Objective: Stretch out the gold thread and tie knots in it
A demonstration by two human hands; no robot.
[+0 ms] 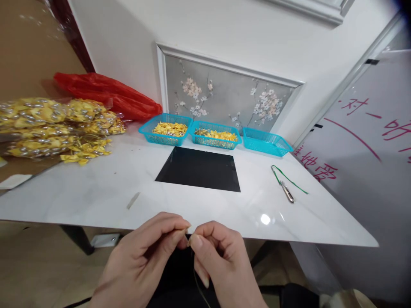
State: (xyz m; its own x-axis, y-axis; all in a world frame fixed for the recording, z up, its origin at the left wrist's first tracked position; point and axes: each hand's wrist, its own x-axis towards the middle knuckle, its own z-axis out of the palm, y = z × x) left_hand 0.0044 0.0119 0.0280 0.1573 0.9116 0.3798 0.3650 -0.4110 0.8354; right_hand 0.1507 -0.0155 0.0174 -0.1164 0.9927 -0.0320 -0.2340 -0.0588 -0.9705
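Observation:
My left hand [141, 256] and my right hand [223, 259] meet fingertip to fingertip just in front of the table's near edge. Both are closed in a pinch. A thin olive-brown cord [198, 284] hangs down from the right hand's fingers, and a small bit of it shows at the thumb. What the left fingertips pinch is too small and covered to make out. Beyond the hands, a black rectangular mat [199, 169] lies flat on the white table [105, 192].
Behind the mat stand blue baskets: left [147, 133] and middle [239, 139] with yellow pieces, right [268, 143] without. Plastic-wrapped yellow bundles [35, 128] and a red bag [109, 96] sit left. Metal snips [287, 192] with green ribbon lie right; a pale strip [133, 200] lies left.

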